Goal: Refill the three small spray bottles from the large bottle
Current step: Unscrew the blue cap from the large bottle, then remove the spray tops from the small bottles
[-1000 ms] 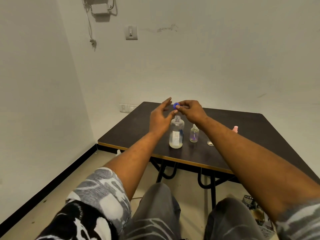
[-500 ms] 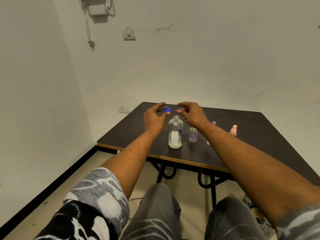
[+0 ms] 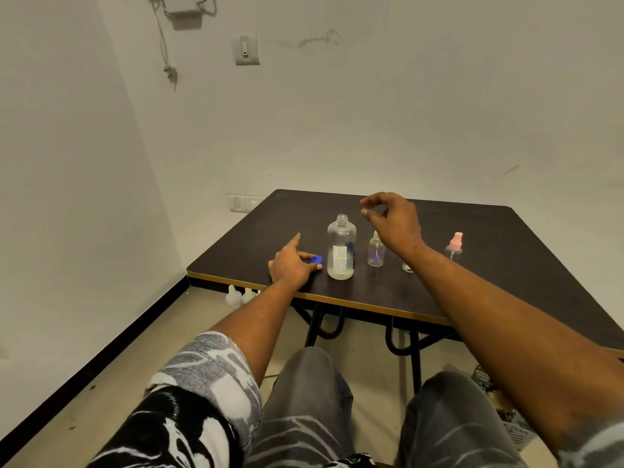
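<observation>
Head view: my left fingers (image 3: 305,255) pinched the blue cap (image 3: 317,259), right fingers (image 3: 373,200) loosely curled, empty. The large bottle (image 3: 341,246) looked light, slick; grip mid-body.

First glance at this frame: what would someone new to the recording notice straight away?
The large clear bottle stands uncapped near the front edge of the dark table, with the left hand pinching a blue cap at the tabletop just left of it. The right hand hovers empty, fingers loosely curled, above a small clear bottle, and a pink-topped spray bottle stands apart to the right.
</observation>
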